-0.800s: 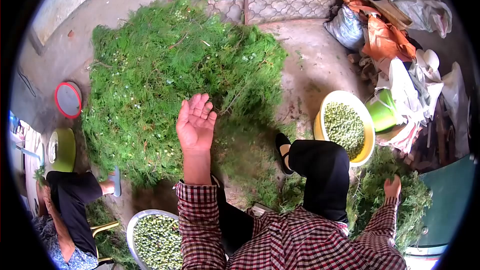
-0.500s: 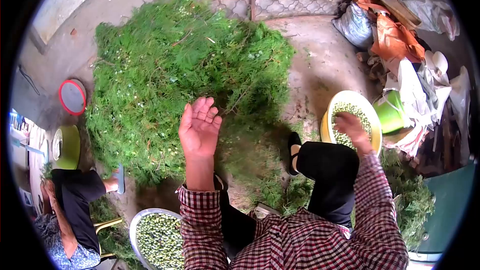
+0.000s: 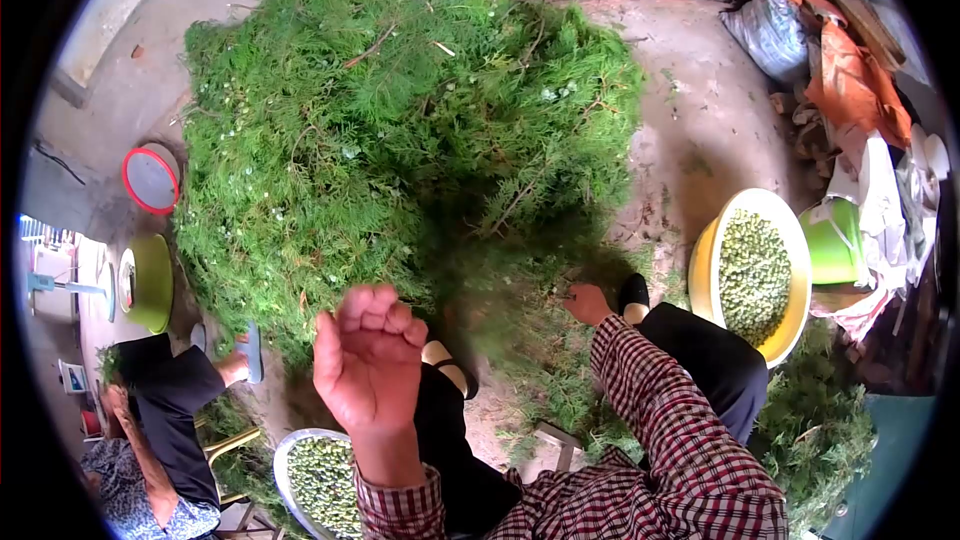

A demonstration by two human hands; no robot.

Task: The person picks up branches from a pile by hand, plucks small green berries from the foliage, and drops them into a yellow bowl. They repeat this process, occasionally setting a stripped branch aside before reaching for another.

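Observation:
My left hand (image 3: 368,360) is raised palm up in front of the greenery, its fingers loosely curled and nothing visible in the palm. Low over the scattered sprigs near my right shoe, my right hand (image 3: 588,304) has its fingers drawn together; whatever they may hold is too small to make out. Ahead lies a large heap of green conifer branches (image 3: 330,140) dotted with pale berries. To my right stands a yellow basin (image 3: 704,265) containing green berries (image 3: 755,275). A metal basin (image 3: 284,485) of similar berries (image 3: 325,480) is at my lower left.
Another person (image 3: 150,440) sits at the left, near a green tub (image 3: 152,283) and a red-rimmed sieve (image 3: 150,180). Sacks (image 3: 770,30) and a lime-green bucket (image 3: 832,243) crowd the right side. Cut branches (image 3: 815,430) lie behind the yellow basin.
My right hand has moved left from over the yellow basin to the sprigs by my shoe. My left hand has come lower and its fingers curl more. The view has shifted.

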